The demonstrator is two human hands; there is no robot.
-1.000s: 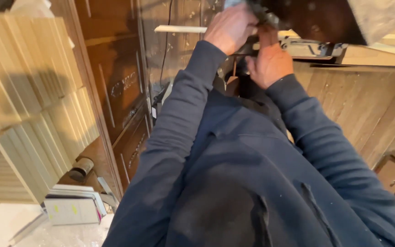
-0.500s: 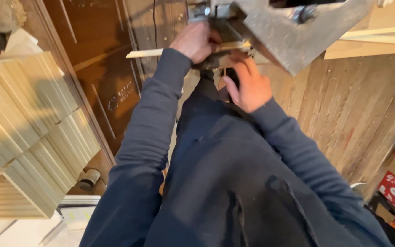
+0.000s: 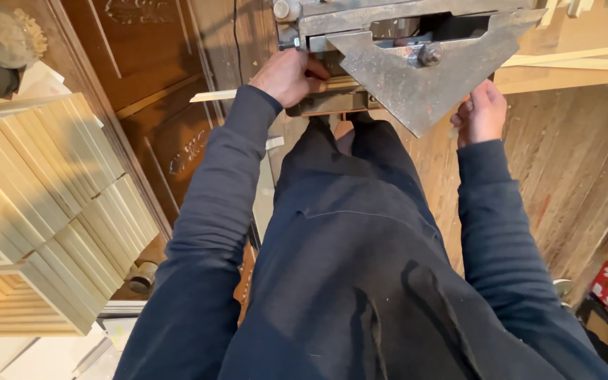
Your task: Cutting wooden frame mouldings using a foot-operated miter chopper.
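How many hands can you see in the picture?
2. The left hand grips the wooden strip at the metal machine; the right hand touches the edge of its triangular metal plate.

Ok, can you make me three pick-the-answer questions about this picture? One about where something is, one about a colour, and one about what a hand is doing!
1. Where is the stack of pale wood strips?
A. On the person's left
B. On the person's right
C. On top of the metal machine

2. What colour are the person's sleeves?
A. Red
B. Dark blue
C. White

3. What is the left hand doing?
A. Hanging free in the air
B. Resting on the wood strips
C. Gripping under the metal machine

Answers:
1. A, the stack fills the left side of the view.
2. B, both arms are covered in dark blue cloth.
3. C, its fingers curl around a part under the machine, while the right hand touches the edge of the triangular metal plate.
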